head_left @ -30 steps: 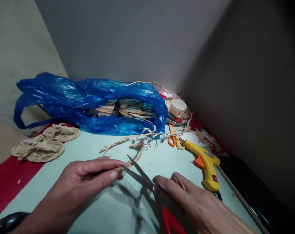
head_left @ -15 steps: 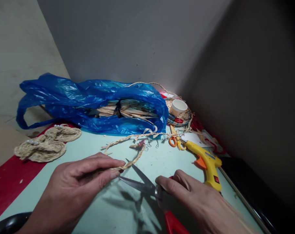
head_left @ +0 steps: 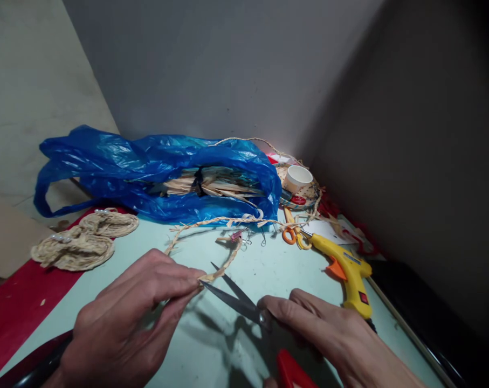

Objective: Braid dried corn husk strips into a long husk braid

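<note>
Thumb and fingers of my left hand [head_left: 141, 307] pinch a braided straw cord [head_left: 229, 261], which curves up and away over the table. My right hand [head_left: 321, 326] grips red-handled scissors [head_left: 238, 303], and their blades are parted around the cord close to my left fingertips. A small pink clip [head_left: 236, 236] is on the cord's far end. Another stretch of braid runs from behind my left hand toward the back right. Part of the scissors' handle is hidden under my right hand.
Behind lies a blue plastic bag [head_left: 155, 161] holding bundled straw [head_left: 212, 180]. Small woven straw sandals [head_left: 76, 250] sit left. To the right are a yellow glue gun [head_left: 351, 275], orange-handled scissors [head_left: 290, 234], a white cup [head_left: 298, 178] on a woven tray and a black flat object [head_left: 418, 318].
The scissor blades have come closer together about the cord, near my fingertips. My left hand has turned slightly, its fingers now covering more of the thumb.
</note>
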The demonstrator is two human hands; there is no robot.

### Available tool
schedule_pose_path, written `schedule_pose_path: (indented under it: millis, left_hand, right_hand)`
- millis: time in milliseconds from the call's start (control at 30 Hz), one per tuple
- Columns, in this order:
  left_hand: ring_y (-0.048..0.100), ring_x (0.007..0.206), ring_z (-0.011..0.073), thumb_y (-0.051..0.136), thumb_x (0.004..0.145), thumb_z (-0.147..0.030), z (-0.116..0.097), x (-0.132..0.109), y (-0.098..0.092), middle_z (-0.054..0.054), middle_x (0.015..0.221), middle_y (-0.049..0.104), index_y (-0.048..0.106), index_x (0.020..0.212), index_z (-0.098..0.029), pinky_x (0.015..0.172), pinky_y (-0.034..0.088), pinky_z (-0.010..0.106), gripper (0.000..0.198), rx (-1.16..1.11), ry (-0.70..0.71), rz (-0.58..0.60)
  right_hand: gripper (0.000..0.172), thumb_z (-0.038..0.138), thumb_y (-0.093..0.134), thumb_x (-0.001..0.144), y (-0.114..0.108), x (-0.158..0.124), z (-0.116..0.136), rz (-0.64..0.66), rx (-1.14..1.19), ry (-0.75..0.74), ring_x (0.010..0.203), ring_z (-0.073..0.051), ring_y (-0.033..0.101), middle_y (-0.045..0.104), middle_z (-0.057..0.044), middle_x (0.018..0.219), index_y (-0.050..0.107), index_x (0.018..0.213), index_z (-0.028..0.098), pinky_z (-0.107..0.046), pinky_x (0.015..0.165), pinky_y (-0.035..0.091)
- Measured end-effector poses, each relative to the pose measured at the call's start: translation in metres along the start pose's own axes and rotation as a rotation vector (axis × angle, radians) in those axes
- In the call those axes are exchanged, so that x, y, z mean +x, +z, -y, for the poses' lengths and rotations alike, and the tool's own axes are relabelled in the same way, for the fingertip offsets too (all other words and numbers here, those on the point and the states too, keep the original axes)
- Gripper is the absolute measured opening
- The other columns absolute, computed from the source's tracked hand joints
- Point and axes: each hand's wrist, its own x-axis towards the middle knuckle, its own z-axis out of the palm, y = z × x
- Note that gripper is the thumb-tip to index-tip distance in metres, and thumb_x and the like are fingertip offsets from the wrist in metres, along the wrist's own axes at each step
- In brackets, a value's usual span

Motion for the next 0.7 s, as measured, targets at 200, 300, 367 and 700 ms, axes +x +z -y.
schedule_pose_path:
  millis: [200, 300, 367, 700]
  left_hand:
    - [0.077, 0.085, 0.0183, 0.068, 0.077, -0.004, 0.032, 0.003, -0.028, 0.003, 0.113, 0.080, 0.061, 0.130, -0.025, 0.070, 0.061, 0.026, 0.057, 0.162, 0.270, 0.457]
    - [0.076, 0.079, 0.0184, 0.065, 0.083, -0.015, 0.030, -0.001, -0.026, 0.001, 0.109, 0.081, 0.061, 0.130, -0.030, 0.065, 0.060, 0.027, 0.049, 0.209, 0.230, 0.457]
    - [0.073, 0.075, 0.0184, 0.059, 0.091, -0.022, 0.021, -0.006, -0.017, -0.001, 0.100, 0.082, 0.065, 0.121, -0.035, 0.066, 0.057, 0.031, 0.034, 0.242, 0.137, 0.297]
    - [0.065, 0.080, 0.0186, 0.049, 0.097, -0.024, 0.011, -0.017, 0.000, -0.003, 0.099, 0.078, 0.065, 0.117, -0.038, 0.072, 0.046, 0.034, 0.029, 0.274, 0.014, 0.169]
  right_hand:
    - [0.050, 0.042, 0.064, 0.091, 0.006, 0.002, -0.006, 0.033, -0.184, -0.046, 0.060, -0.019, 0.063, 0.064, -0.006, 0.080, 0.054, 0.136, 0.022, -0.025, 0.048, 0.046]
    - [0.050, 0.041, 0.064, 0.091, 0.007, 0.001, -0.006, 0.039, -0.174, -0.060, 0.060, -0.018, 0.063, 0.064, -0.005, 0.080, 0.053, 0.136, 0.023, -0.025, 0.048, 0.046]
    - [0.051, 0.042, 0.064, 0.091, 0.007, 0.000, -0.005, 0.041, -0.132, -0.066, 0.059, -0.018, 0.063, 0.064, -0.004, 0.080, 0.052, 0.137, 0.023, -0.025, 0.048, 0.045]
    - [0.047, 0.035, 0.060, 0.093, 0.014, 0.001, -0.003, 0.057, -0.066, -0.040, 0.061, -0.017, 0.062, 0.064, -0.002, 0.080, 0.051, 0.137, 0.022, -0.024, 0.051, 0.043]
